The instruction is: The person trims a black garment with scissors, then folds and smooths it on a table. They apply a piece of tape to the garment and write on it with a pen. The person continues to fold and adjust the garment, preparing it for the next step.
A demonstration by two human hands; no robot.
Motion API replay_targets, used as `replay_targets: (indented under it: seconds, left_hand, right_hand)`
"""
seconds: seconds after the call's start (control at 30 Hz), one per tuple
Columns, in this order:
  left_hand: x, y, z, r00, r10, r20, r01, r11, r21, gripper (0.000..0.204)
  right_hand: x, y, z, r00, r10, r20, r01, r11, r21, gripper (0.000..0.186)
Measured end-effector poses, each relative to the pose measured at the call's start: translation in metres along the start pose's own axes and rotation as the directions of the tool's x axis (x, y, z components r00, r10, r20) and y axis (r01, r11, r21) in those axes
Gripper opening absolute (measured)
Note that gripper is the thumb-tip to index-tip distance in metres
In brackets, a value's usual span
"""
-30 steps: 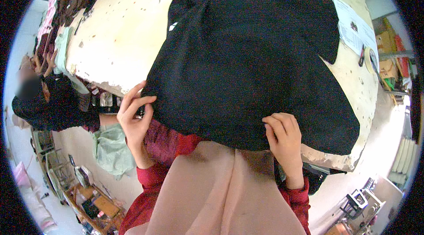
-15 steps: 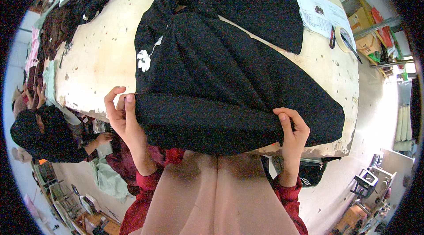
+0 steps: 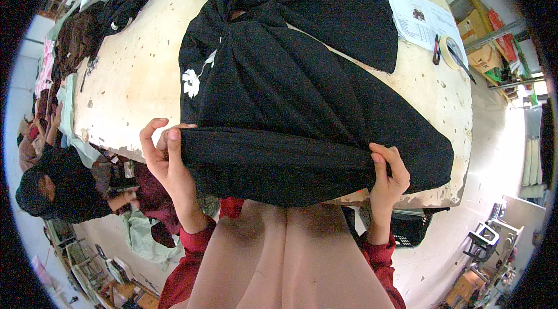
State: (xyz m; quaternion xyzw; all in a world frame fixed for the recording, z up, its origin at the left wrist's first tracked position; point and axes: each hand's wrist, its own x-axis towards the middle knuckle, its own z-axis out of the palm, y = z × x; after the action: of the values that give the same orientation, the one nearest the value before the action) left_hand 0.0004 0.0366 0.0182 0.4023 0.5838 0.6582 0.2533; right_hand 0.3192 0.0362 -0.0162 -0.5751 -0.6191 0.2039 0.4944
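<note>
A black garment [image 3: 273,88] is spread over the pale table, with a white flower motif [image 3: 190,83] near its left edge. Its near edge is turned up into a folded band that hangs past the table's front. My left hand [image 3: 168,158] grips the band's left end, thumb in front, with the index finger raised and bent. At the band's other end, my right hand [image 3: 389,172] pinches the black cloth between thumb and fingers. The cloth stretches between both hands. A sleeve-like part of the garment lies twisted at the far side.
On the worn table [image 3: 133,88], a printed sheet [image 3: 421,15], a tape roll [image 3: 451,52] and a small cutter [image 3: 436,50] lie at the right. Dark garments [image 3: 139,1] are heaped far left. Another person [image 3: 64,184] works at the left. A black crate [image 3: 411,226] stands below the table's front.
My right hand has shifted slightly right and down along the cloth. The folded band looks narrower and tauter. The person at the left has moved an arm and leaned a little.
</note>
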Motion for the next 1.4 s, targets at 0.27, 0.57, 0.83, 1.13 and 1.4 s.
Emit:
replay_targets:
  seconds: [0.27, 0.57, 0.83, 1.13, 1.4]
  left_hand:
    - [0.009, -0.016, 0.001, 0.994, 0.078, 0.073, -0.096, 0.952, 0.290, 0.015]
    - [-0.045, 0.032, 0.088, 0.554, 0.210, 0.805, -0.703, 0.636, 0.318, 0.037]
    - [-0.027, 0.003, 0.102, 0.508, -0.083, 0.857, -0.075, 0.987, 0.140, 0.015]
    - [-0.019, 0.011, 0.096, 0.325, -0.416, 0.849, 0.484, 0.845, 0.228, 0.021]
    - [-0.015, 0.008, 0.094, 0.283, -0.432, 0.856, 0.503, 0.827, 0.250, 0.016]
  right_hand:
    - [0.000, -0.009, 0.002, 0.990, 0.093, 0.103, -0.100, 0.993, 0.060, 0.023]
    - [0.002, -0.031, 0.008, 0.933, 0.164, 0.320, -0.231, 0.956, 0.183, 0.038]
    - [0.008, -0.034, 0.000, 0.952, -0.006, 0.306, 0.024, 0.998, -0.053, 0.037]
    - [0.015, -0.043, -0.024, 0.779, 0.441, 0.446, -0.565, 0.801, 0.195, 0.015]
    - [0.013, -0.035, -0.027, 0.758, 0.442, 0.480, -0.607, 0.746, 0.272, 0.012]
